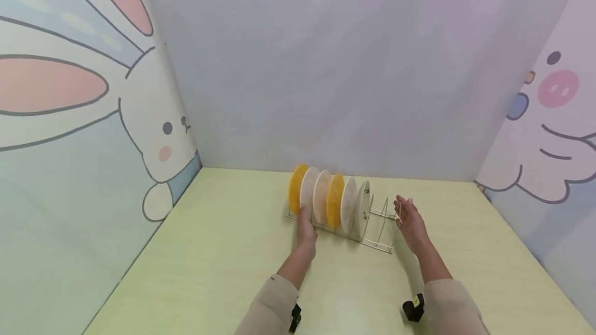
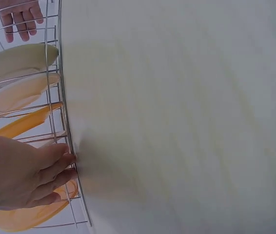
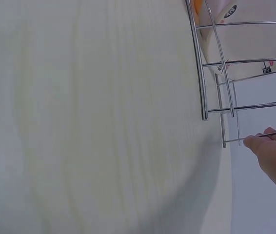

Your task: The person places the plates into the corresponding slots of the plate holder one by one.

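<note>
A wire plate rack point(image 1: 377, 245) stands on the table, turned slightly, holding several upright plates in its left and middle slots. They include a yellow plate point(image 1: 296, 190), a white plate point(image 1: 308, 187), a peach plate point(image 1: 321, 198) and a patterned white plate point(image 1: 363, 208). My left hand point(image 1: 306, 229) grips the rack's front rail near the white plate; its fingertips bend over the wire in the left wrist view. At the rack's right end, my right hand point(image 1: 412, 224) touches the end wire with fingers mostly straight. The right-hand slots hold no plates.
A pale green table point(image 1: 223, 252) lies under the rack. Behind it hangs a plain grey-lilac backdrop point(image 1: 316, 66), with cartoon-printed side panels to the left and right. A black device point(image 1: 413, 308) is by the right sleeve.
</note>
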Motion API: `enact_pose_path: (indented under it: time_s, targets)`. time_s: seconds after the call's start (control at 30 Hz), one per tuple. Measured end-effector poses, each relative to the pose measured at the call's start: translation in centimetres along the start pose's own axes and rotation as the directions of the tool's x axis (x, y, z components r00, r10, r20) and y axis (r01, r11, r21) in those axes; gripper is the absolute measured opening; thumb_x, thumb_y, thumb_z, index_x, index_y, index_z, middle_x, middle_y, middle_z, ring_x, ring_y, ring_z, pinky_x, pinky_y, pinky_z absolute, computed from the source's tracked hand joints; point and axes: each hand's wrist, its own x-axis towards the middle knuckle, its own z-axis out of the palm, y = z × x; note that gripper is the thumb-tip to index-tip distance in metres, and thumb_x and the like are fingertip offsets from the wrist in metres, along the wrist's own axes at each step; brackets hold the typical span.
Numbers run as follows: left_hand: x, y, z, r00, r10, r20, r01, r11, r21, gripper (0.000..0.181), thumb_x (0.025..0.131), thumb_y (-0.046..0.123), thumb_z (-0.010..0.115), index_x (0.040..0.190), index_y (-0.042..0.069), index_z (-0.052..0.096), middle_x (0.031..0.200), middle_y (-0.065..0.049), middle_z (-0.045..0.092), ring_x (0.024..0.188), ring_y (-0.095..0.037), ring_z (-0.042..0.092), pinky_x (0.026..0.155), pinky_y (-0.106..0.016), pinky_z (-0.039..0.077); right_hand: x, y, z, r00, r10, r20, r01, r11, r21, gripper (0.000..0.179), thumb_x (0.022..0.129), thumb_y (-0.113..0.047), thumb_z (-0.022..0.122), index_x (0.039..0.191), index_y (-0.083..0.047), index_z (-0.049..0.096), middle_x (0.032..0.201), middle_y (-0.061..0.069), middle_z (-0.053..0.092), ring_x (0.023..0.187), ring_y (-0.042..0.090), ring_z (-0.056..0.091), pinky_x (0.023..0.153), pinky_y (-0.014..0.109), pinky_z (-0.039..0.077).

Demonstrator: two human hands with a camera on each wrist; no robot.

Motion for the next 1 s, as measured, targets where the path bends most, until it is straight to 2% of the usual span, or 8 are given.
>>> enact_pose_path:
  time_s: [0.17,0.27,0.37,0.6,0.67,0.77,0.87,1.0]
  targets:
    - [1.2,0.3,-1.0,0.997,0.017,0.07,-0.017,1.0,0.012,0.074,0.097,0.054,0.024,0.147,0.001,0.014,0.15,-0.024,0.012,0.134,-0.045,0.009,0.102,-0.064,0.008,-1.1,0.0,0.8,1.0,0.005,0.016,-0.004,1.0,-0.023,0.075,0.098,-0.052,0.01,0.145,0.005,-0.004,0.15,0.025,-0.008,0.135,0.037,-0.011,0.107,0.05,-0.004]
    - [2.5,0.5,-1.6,0.992,-0.02,0.127,0.026,0.999,-0.045,0.075,0.096,0.056,0.024,0.147,0.002,0.016,0.149,-0.025,0.012,0.134,-0.044,0.007,0.104,-0.06,0.001,-1.7,-0.3,1.5,1.0,0.021,0.022,-0.02,0.998,-0.055,0.077,0.097,-0.054,0.01,0.145,0.005,-0.003,0.149,0.026,-0.007,0.135,0.037,-0.01,0.107,0.051,-0.003]
    - [3.5,0.9,-2.2,0.985,-0.056,0.164,0.064,0.997,-0.047,0.079,0.094,0.06,0.024,0.147,0.003,0.015,0.148,-0.028,0.011,0.134,-0.046,0.006,0.104,-0.059,-0.001,-2.4,-0.5,2.2,0.998,0.059,0.026,-0.057,0.995,-0.084,0.079,0.096,-0.055,0.01,0.145,0.005,-0.003,0.149,0.027,-0.006,0.135,0.038,-0.01,0.106,0.052,-0.002]
    - [5.0,1.6,-3.4,0.984,-0.113,0.139,0.109,0.994,0.032,0.085,0.091,0.065,0.024,0.148,0.002,0.013,0.145,-0.034,0.014,0.133,-0.047,0.012,0.106,-0.057,0.006,-4.1,-1.1,4.0,0.987,0.151,0.06,-0.144,0.984,-0.103,0.08,0.096,-0.056,0.014,0.146,0.004,-0.001,0.149,0.029,-0.001,0.136,0.04,-0.004,0.106,0.054,0.002]
    - [5.2,1.8,-3.5,0.985,-0.115,0.13,0.11,0.993,0.039,0.085,0.091,0.065,0.024,0.148,0.003,0.013,0.144,-0.034,0.016,0.133,-0.046,0.013,0.106,-0.057,0.007,-4.4,-1.3,4.2,0.984,0.166,0.067,-0.155,0.977,-0.146,0.078,0.097,-0.055,0.013,0.146,0.004,0.001,0.148,0.03,0.003,0.135,0.042,0.0,0.105,0.056,0.005]
    - [4.8,2.0,-3.4,0.99,-0.091,0.106,0.089,0.996,0.025,0.082,0.091,0.064,0.025,0.148,0.006,0.016,0.147,-0.028,0.017,0.134,-0.043,0.014,0.106,-0.057,0.008,-4.2,-1.7,4.0,0.985,0.166,0.054,-0.149,0.963,-0.226,0.077,0.097,-0.055,0.013,0.146,0.004,0.006,0.147,0.031,0.009,0.135,0.043,0.007,0.104,0.058,0.009]
    - [3.7,1.9,-2.8,0.996,-0.059,0.067,0.055,0.997,0.05,0.076,0.093,0.06,0.024,0.148,0.008,0.018,0.15,-0.021,0.017,0.134,-0.043,0.014,0.104,-0.06,0.01,-3.0,-1.9,3.2,0.991,0.127,0.039,-0.11,0.952,-0.285,0.076,0.098,-0.054,0.013,0.145,0.006,0.011,0.146,0.031,0.013,0.134,0.044,0.011,0.103,0.06,0.012]
    - [1.7,1.3,-1.5,0.998,-0.055,0.006,0.054,0.989,0.138,0.07,0.096,0.054,0.025,0.147,0.006,0.022,0.149,-0.02,0.019,0.133,-0.044,0.015,0.102,-0.062,0.015,-0.8,-1.4,2.1,0.994,0.073,0.075,-0.054,0.971,-0.231,0.075,0.099,-0.052,0.015,0.145,0.007,0.009,0.147,0.031,0.012,0.134,0.043,0.009,0.104,0.059,0.01]
